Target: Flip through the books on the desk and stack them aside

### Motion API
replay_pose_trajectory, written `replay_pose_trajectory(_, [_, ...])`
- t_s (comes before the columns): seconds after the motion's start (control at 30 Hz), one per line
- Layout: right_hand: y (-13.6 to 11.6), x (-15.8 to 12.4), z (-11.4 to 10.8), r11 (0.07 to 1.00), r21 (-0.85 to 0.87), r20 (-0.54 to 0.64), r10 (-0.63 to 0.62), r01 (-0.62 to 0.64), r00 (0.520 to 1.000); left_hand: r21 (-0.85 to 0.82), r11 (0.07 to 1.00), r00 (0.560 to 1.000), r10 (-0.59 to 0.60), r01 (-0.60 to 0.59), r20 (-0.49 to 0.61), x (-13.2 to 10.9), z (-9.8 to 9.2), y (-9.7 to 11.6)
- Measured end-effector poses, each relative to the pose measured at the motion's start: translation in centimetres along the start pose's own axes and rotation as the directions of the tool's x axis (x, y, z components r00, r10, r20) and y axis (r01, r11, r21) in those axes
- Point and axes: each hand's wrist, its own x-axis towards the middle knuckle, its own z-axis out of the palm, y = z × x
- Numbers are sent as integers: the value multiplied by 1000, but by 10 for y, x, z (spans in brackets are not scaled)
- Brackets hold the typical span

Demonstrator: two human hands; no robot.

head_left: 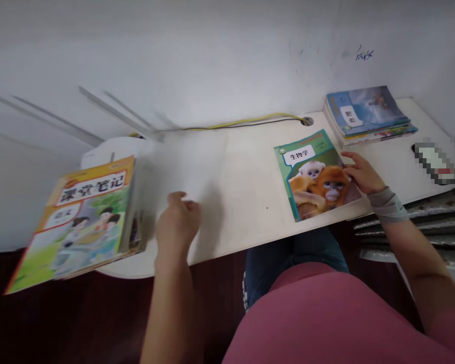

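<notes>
A green biology textbook with two golden monkeys on its cover lies on the white desk in front of me. My right hand, with a grey band at the wrist, has its fingers at the book's right edge and grips it there. To the left, my left hand hovers over the desk with loosely bent fingers and nothing visible in it; it is slightly blurred. Beside it, a stack of books topped by an orange and green notebook sits at the desk's left end, sticking out past the front edge.
Another book pile with a blue cover stands at the back right. A blurred-out phone-like object lies right of it. Yellow and black cables run along the wall to a desk hole. Silvery wrapped stacks sit below on the right.
</notes>
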Motion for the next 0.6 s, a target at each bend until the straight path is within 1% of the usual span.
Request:
replay_pose_trajectory(0.03, [7, -3, 5, 1000, 5, 1, 10, -10, 1000, 100, 991, 991, 99, -89, -93, -5, 5, 7])
replay_pose_trajectory(0.07, [12, -5, 10, 1000, 4, 5, 12, -12, 1000, 184, 968, 967, 199, -169, -160, -10, 13, 17])
replay_pose_trajectory(0.1, [15, -6, 14, 1000, -7, 10, 5, -5, 1000, 270, 929, 932, 310, -254, -187, -15, 25, 29])
replay_pose_trajectory(0.13, [18, -7, 17, 1000, -27, 11, -11, 11, 1000, 320, 875, 894, 425, -365, -143, -20, 39, 41])
replay_pose_trajectory(0.17, [19, -7, 18, 998, -61, 13, -33, 34, 999, 306, 832, 868, 496, -464, -31, -24, 57, 51])
replay_pose_trajectory(0.2, [21, -6, 18, 992, -108, 8, -61, 62, 998, 264, 808, 847, 525, -527, 84, -27, 76, 59])
replay_pose_trajectory(0.23, [23, -6, 16, 982, -163, -11, -98, 95, 995, 231, 796, 828, 532, -560, 177, -29, 95, 63])
replay_pose_trajectory(0.27, [25, -6, 13, 967, -220, -40, -139, 127, 989, 223, 795, 822, 518, -565, 237, -31, 113, 65])
replay_pose_trajectory(0.33, [31, -7, 5, 929, -329, -112, -219, 172, 969, 234, 798, 823, 487, -555, 291, -33, 142, 60])
replay_pose_trajectory(0.37, [34, -9, 1, 908, -376, -141, -253, 184, 957, 241, 797, 823, 481, -554, 302, -33, 151, 55])
replay_pose_trajectory(0.4, [37, -11, -2, 885, -422, -155, -282, 195, 947, 242, 792, 819, 484, -560, 308, -33, 157, 50])
replay_pose_trajectory(0.47, [43, -17, -5, 827, -516, -128, -330, 221, 935, 234, 778, 802, 504, -583, 321, -33, 161, 42])
replay_pose_trajectory(0.53, [47, -22, -3, 752, -606, -58, -368, 260, 928, 233, 768, 791, 514, -597, 333, -33, 159, 39])
replay_pose_trajectory(0.6, [48, -25, 2, 684, -668, 15, -381, 293, 925, 249, 768, 795, 500, -590, 344, -34, 156, 40])
